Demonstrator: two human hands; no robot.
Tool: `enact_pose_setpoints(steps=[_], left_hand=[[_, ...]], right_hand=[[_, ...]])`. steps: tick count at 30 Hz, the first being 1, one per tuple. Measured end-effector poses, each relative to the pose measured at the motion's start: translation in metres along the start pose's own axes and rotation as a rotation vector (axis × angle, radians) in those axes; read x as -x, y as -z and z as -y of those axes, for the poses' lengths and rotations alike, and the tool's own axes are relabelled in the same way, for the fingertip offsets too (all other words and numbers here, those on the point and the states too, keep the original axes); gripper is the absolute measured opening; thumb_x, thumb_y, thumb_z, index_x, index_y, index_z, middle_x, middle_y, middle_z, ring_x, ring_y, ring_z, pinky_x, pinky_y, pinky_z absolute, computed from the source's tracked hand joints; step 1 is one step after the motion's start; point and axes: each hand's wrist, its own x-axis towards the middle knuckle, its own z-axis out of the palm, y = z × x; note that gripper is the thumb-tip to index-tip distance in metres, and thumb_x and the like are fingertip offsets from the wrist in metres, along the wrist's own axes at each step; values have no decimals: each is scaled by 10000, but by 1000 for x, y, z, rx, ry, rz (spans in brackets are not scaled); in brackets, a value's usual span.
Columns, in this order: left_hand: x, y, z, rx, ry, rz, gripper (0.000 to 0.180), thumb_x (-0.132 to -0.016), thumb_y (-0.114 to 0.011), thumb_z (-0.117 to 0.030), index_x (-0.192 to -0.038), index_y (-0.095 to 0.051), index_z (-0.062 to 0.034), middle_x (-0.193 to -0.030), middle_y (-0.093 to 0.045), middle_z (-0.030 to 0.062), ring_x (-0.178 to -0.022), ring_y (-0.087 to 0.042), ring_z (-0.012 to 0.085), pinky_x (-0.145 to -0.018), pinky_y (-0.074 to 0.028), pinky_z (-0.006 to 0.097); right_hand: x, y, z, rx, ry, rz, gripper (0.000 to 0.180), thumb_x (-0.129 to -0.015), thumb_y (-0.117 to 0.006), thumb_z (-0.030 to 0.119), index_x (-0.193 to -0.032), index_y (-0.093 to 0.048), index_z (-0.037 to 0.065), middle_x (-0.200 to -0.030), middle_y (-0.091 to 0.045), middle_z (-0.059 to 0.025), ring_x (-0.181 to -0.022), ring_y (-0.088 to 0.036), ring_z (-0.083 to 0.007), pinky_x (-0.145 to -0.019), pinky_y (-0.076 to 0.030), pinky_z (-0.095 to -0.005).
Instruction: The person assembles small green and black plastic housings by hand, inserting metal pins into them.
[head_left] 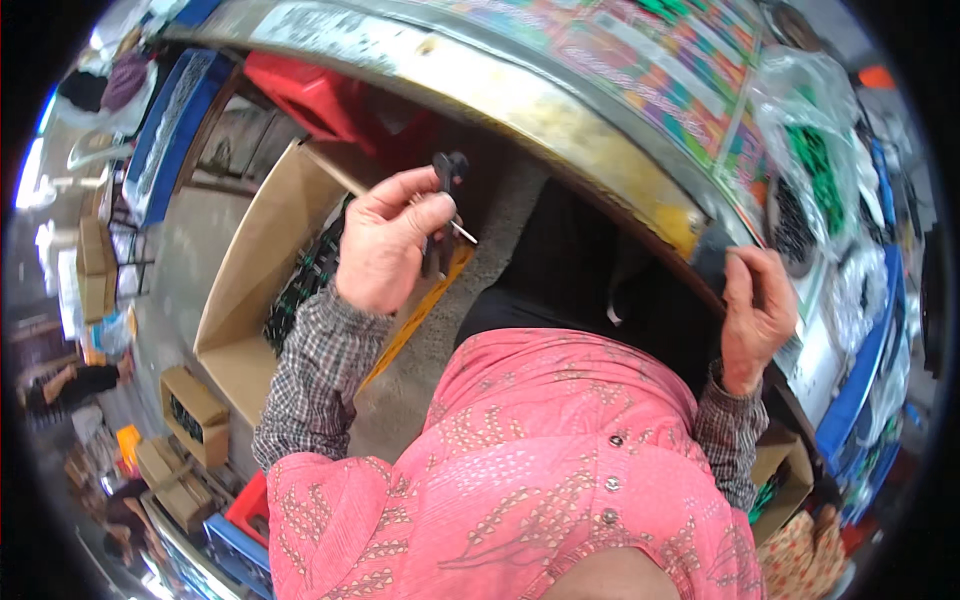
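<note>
Between the thumb and fingers of my left hand (385, 245) is a small black part (451, 168) with a rounded top. A thin pale pin sticks out beside it, and my fingers hide some of the part. This hand is raised over a cardboard box (238, 285) that contains black and green pieces. My right hand (757, 315) is at the table's edge on the right, its thumb and fingers pinching a dark flat piece (711, 250). That piece lies against the worn metal edge, and I cannot make out its kind.
The worn metal-edged table (520, 95) runs across the front, with a colourful printed sheet (650, 60) on top. A clear plastic bag (810, 90) with green parts is at its right end. Under it is a red plastic object (310, 95). Small cartons (195, 415) stand on the left floor.
</note>
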Motion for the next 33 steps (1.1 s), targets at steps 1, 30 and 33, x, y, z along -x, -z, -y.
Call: enact_pose_setpoints(steps=[1, 30, 33], left_hand=[[4, -14, 3, -3, 21, 43, 263, -827, -646, -23, -1085, -610, 13, -963, -640, 66, -845, -600, 152, -781, -510, 332], [28, -180, 46, 16, 85, 463, 216, -920, -583, -78, -1107, -571, 28, -979, -647, 69, -815, -612, 98, -644, -525, 251], [33, -194, 37, 26, 94, 425, 192, -925, -582, -68, -1080, -596, 44, -942, -645, 36, -821, -576, 57, -708, -480, 199]], right_hand=[[-1, 0, 2, -14, -8, 26, 36, -812, -636, -29, -839, -631, -7, -753, -580, -34, -666, -533, -100, -602, -416, -218], [28, 32, 11, -685, -262, 314, 219, -774, -706, -42, -971, -609, -39, -869, -612, -44, -777, -602, -77, -651, -524, -215], [31, 33, 9, -567, -125, 248, 222, -761, -704, -60, -961, -611, -35, -816, -586, -44, -744, -600, -84, -636, -514, -214]])
